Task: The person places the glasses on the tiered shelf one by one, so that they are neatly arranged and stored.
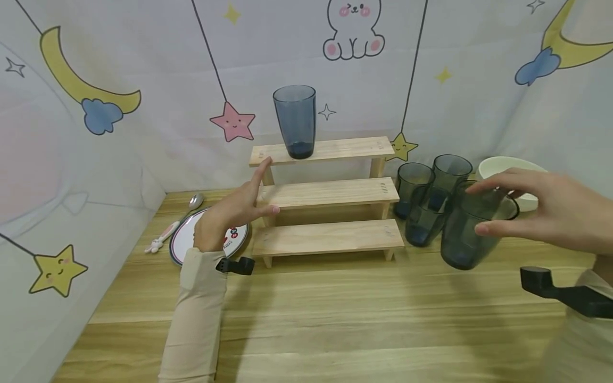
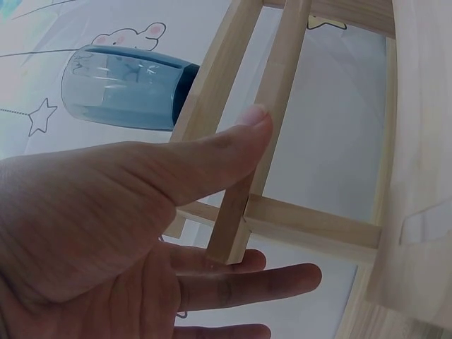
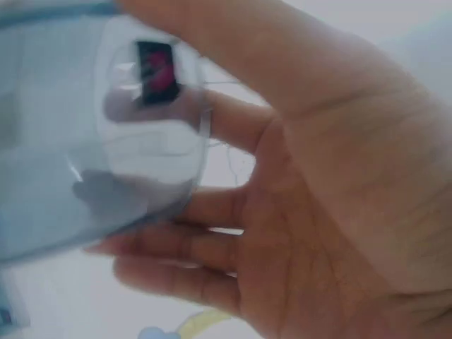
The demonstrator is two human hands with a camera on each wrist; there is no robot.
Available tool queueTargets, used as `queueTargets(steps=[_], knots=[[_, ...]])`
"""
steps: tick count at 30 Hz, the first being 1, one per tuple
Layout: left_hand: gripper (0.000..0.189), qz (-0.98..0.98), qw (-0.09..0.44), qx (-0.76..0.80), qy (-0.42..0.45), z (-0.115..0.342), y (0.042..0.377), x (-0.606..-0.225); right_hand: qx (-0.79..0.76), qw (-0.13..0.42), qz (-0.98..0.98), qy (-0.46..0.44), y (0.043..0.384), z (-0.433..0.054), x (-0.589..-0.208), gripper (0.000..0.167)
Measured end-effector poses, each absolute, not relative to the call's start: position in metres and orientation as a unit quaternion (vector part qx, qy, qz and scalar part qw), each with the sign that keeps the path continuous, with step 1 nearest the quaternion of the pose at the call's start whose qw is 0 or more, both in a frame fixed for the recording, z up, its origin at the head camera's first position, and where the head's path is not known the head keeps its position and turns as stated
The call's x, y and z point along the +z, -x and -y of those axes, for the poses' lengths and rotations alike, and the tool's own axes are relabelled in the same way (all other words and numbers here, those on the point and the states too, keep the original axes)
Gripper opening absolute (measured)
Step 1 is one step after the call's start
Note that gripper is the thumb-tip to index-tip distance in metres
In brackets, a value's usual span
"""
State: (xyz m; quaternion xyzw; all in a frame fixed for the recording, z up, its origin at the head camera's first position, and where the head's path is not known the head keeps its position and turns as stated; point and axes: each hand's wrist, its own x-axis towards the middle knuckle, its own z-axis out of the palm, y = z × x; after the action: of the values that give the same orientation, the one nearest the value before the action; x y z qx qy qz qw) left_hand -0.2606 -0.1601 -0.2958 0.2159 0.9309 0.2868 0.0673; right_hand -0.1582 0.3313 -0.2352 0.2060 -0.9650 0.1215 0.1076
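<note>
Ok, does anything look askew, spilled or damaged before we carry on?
The held glass looks askew: it leans in the right hand, its base left of its rim in the head view, while the glass atop the wooden rack stands upright. The tilt probably just comes from being handled. No spill or damage shows.

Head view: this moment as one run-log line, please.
right hand: grips tilted glass | left hand: at left end of wooden stand | top tier: upright glass
</note>
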Motion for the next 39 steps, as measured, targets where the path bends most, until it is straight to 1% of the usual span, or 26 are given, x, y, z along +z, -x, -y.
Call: queueTargets(steps=[3,8,10,15,19,22,27,31,35,39], knots=[[0.107,-0.931,0.067,0.288,-0.217,0.16,0.261,-0.296,0.151,0.138,0.956,-0.211,0.158,-0.325,-0.231,0.058],[0.107,-0.931,0.063,0.286,-0.218,0.16,0.261,-0.298,0.203,0.198,0.924,-0.255,0.161,-0.312,-0.224,0.052],[0.107,-0.932,0.062,0.284,-0.218,0.16,0.261,-0.298,0.222,0.225,0.906,-0.282,0.164,-0.306,-0.221,0.049],[0.108,-0.933,0.063,0.282,-0.214,0.16,0.261,-0.297,0.281,0.298,0.856,-0.316,0.176,-0.292,-0.218,0.038],[0.107,-0.932,0.063,0.283,-0.218,0.16,0.262,-0.299,0.315,0.343,0.832,-0.301,0.19,-0.278,-0.221,0.03],[0.107,-0.931,0.06,0.283,-0.222,0.161,0.262,-0.299,0.345,0.364,0.822,-0.271,0.202,-0.265,-0.223,0.028],[0.106,-0.93,0.05,0.283,-0.23,0.16,0.262,-0.298,0.401,0.402,0.792,-0.226,0.225,-0.242,-0.226,0.028],[0.105,-0.931,0.049,0.281,-0.228,0.16,0.262,-0.297,0.426,0.421,0.774,-0.208,0.242,-0.223,-0.231,0.033],[0.106,-0.932,0.055,0.281,-0.223,0.16,0.261,-0.298,0.436,0.431,0.76,-0.215,0.258,-0.208,-0.239,0.044],[0.106,-0.93,0.054,0.283,-0.229,0.16,0.261,-0.297,0.44,0.44,0.748,-0.233,0.269,-0.196,-0.245,0.044]])
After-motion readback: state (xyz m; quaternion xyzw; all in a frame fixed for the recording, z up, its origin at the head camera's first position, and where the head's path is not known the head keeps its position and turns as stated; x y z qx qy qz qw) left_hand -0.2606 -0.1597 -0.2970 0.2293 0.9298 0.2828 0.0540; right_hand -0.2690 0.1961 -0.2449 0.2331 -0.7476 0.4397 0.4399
